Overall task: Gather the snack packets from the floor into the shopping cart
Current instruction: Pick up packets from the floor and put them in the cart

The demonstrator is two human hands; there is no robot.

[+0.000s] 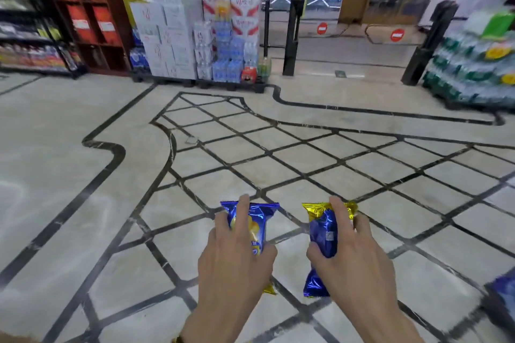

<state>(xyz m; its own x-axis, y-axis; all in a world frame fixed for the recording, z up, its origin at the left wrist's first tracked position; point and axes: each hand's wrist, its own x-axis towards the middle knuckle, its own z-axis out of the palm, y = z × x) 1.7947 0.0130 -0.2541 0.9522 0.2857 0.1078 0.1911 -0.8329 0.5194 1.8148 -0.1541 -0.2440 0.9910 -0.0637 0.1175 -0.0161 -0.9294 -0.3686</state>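
Both my hands are held out in front of me above the tiled floor, each with a snack packet in it. My left hand (235,256) grips a blue packet with a yellow picture (257,224), fingers over its top and thumb at its right side. My right hand (352,259) grips a blue packet with gold ends (323,234), seen from its back side. Another blue packet (503,294) shows blurred at the right edge. No shopping cart is in view.
Pale marble floor (83,203) with black lines spreads ahead. Stacked white boxes and water packs (195,44) stand at the back, red shelving (83,8) to the left, black entry gate posts (291,36) in the middle, bottled drinks (473,64) stacked at the right.
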